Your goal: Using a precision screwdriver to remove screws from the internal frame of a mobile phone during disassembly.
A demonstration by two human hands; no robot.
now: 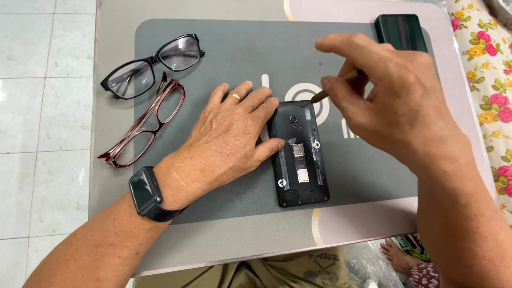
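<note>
Two hands work over a grey mat (pixel 224 48) on a small table (pixel 114 32), which stands on a pale tiled floor (pixel 37 133); a floral cloth (pixel 488 64) shows at 3 o'clock. On the mat lies a black phone (pixel 300 176) with its back cover off, camera end toward 12 o'clock, card slots bared. The left hand (pixel 229 138) lies flat with fingers spread, thumb and fingertips pressed on the phone's left edge, gripping nothing. The right hand (pixel 394 101) is pinched round a thin brown tool (pixel 332 88), its tip at the phone's top right corner. A slip seems the likeliest trouble: should the tip skid off that corner, it could scratch the camera lens or jab the steadying fingers, and a hard push might shove the phone sideways. A dark cover (pixel 401 32) rests at 1 o'clock. Black glasses (pixel 152 66) and red glasses (pixel 146 125) lie at 10 o'clock, well apart from the phone
</note>
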